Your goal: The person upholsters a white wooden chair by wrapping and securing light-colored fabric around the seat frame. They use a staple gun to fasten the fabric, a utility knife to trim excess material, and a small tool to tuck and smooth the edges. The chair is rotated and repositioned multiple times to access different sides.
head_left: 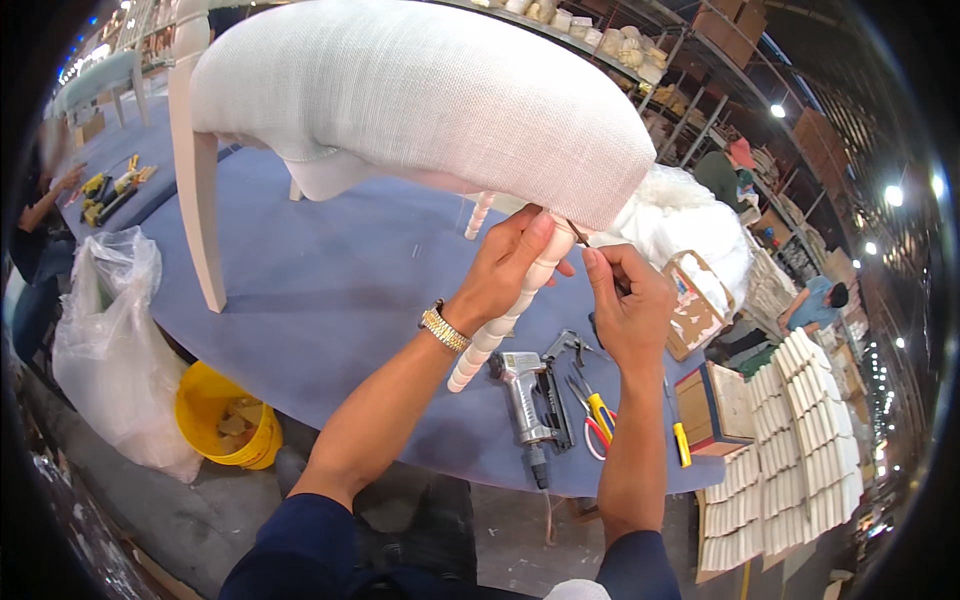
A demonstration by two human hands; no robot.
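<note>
A chair with a pale woven fabric seat (420, 100) stands on the blue-covered table (330, 350). Its beaded, turned leg (478, 352) slants down toward me. My left hand (500, 262) is closed round the top of this leg, thumb just below the fabric edge. Beside it, my right hand (635, 295) pinches a thin dark pointed tool (577, 233), whose tip meets the joint of leg and fabric. The tool's other end is hidden in my fingers, so its exact kind is unclear.
Near the front edge lie a staple gun (525, 395), yellow-handled pliers (600, 412), red-handled scissors (594, 438) and a yellow-handled screwdriver (683, 445). White stuffing (690, 220) and boxes (712, 405) are at right. A yellow bucket (262, 447) and plastic bag (115, 350) are left. Other people work farther off.
</note>
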